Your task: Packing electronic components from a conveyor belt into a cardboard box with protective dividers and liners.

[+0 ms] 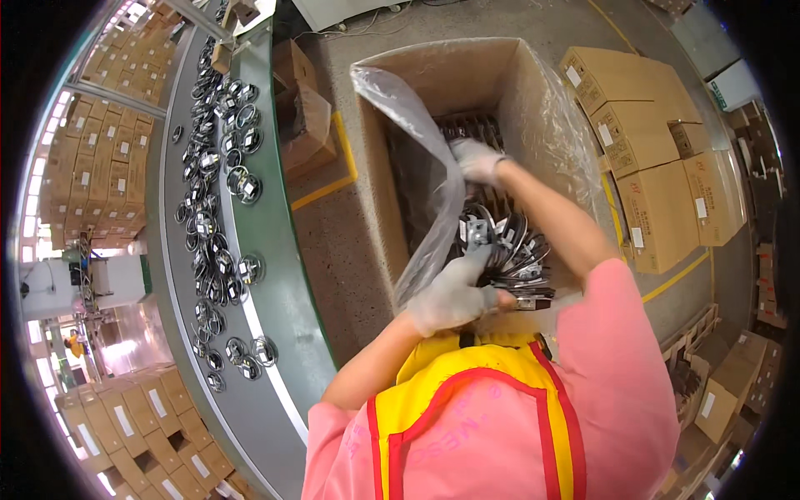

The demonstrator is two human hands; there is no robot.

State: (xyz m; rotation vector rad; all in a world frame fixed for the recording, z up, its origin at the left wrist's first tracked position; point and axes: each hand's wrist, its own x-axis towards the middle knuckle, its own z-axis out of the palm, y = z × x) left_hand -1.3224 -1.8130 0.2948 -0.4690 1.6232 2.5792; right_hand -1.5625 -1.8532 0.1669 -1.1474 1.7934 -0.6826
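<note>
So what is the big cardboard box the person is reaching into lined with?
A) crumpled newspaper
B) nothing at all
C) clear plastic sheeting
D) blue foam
C: a clear plastic liner drapes over the rim of the cardboard box, and the gloved right hand reaches down inside it while the gloved left hand holds a stack of round metal-framed parts.

I am looking down into a factory packing area: a long green conveyor belt (pixel 279 250) carries rows of round metal-and-glass parts (pixel 225 167), sealed brown cardboard cartons (pixel 658 167) are stacked on a grey concrete floor (pixel 350 275) marked with yellow lines (pixel 329 187).
</note>
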